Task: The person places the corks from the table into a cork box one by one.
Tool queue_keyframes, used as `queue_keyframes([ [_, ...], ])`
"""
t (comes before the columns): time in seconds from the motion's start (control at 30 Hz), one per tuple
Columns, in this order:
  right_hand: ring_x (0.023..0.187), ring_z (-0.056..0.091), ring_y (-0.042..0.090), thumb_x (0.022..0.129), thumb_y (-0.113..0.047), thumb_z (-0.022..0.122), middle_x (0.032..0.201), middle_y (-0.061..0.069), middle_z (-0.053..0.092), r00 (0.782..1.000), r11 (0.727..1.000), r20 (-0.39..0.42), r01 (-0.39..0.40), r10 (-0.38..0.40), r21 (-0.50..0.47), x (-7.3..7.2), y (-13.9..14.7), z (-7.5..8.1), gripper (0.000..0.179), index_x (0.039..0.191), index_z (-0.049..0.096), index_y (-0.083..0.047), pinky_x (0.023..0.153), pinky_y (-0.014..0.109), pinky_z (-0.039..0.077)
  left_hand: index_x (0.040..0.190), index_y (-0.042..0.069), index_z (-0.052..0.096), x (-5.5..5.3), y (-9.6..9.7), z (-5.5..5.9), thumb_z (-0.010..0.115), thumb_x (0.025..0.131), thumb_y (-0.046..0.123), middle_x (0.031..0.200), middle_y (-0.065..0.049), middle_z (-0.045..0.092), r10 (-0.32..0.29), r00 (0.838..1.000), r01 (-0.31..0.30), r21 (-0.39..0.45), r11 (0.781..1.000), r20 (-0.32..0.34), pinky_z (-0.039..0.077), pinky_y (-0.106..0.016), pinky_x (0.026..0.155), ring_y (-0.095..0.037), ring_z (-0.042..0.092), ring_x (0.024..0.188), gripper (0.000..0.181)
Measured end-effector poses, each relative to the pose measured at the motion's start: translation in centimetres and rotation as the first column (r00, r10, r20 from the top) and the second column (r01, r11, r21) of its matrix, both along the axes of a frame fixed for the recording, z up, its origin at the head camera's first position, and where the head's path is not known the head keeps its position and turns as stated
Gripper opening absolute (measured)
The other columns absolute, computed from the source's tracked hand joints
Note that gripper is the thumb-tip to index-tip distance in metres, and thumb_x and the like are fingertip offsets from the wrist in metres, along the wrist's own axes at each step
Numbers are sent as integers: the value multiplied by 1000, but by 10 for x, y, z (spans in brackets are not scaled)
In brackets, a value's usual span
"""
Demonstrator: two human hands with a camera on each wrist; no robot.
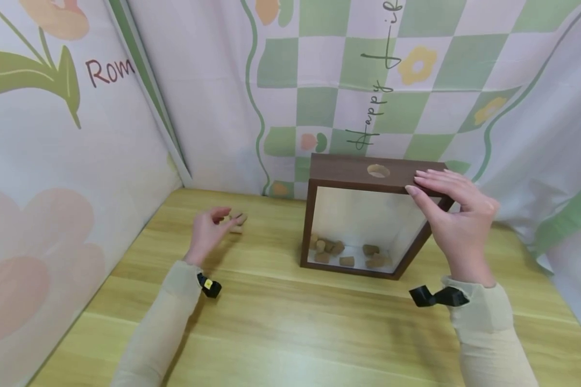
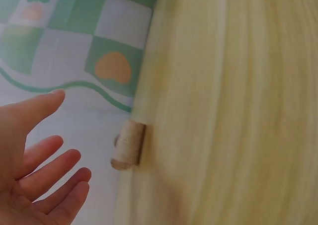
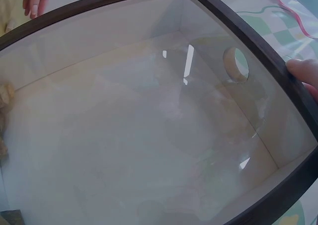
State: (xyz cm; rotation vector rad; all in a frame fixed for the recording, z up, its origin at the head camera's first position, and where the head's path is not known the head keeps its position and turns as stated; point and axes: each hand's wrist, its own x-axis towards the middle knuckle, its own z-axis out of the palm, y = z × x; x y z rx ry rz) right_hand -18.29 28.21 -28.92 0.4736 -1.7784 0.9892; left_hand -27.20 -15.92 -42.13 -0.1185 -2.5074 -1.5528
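Observation:
At the left of the table, my left hand [image 1: 207,234] is beside a few small corks [image 1: 236,229]. In the left wrist view its fingers are spread, and a gap separates them from a cork [image 2: 130,143]; another is partly hidden behind that one. A dark wooden box [image 1: 346,171] with a clear front and a round hole in its top stands upright. My right hand [image 1: 457,209] rests on its top right corner, with fingers lying along the top and thumb at the front edge. Several corks [image 1: 347,262] lie at the bottom inside the box.
A wood-grain table [image 1: 271,322] lies beneath everything. Behind the box hangs a green-and-white checked curtain [image 1: 319,107], close to the back edge. A floral cloth wall [image 1: 53,188] borders the left side.

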Motion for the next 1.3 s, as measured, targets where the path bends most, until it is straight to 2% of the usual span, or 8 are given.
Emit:
queue_keyframes([
  [0.2,105,70,19,76,-4,91,98,17,76,1000,1000,-2,-6,6,3,-1,1,-1,21,95,82,-1,103,40,48,125,-8,66,-1,-5,-9,85,85,14,124,-26,66,-2,1000,3,-23,1000,27,51,-48,97,-41,63,112,50],
  [0.53,105,70,20,76,-5,91,98,17,76,1000,1000,-10,-4,4,1,-1,1,-1,21,94,82,-1,103,40,49,126,-4,67,-1,-11,-21,87,84,17,121,-21,69,-49,996,56,-102,993,74,54,-47,94,-35,68,106,51],
  [0.87,104,70,19,76,-5,91,97,17,76,1000,1000,-17,-5,4,-7,-1,0,0,20,94,82,-1,102,39,49,120,-6,70,-3,-14,-25,88,81,8,114,-21,72,-57,998,59,-160,985,22,55,-46,90,-34,69,101,45],
  [1.3,104,71,18,75,-4,91,96,17,76,1000,1000,-18,-3,3,-12,0,-1,0,20,93,82,0,102,39,49,115,-6,73,-1,-14,-26,84,83,-1,111,-20,73,-84,996,86,-182,979,21,55,-46,91,-34,69,101,34],
])
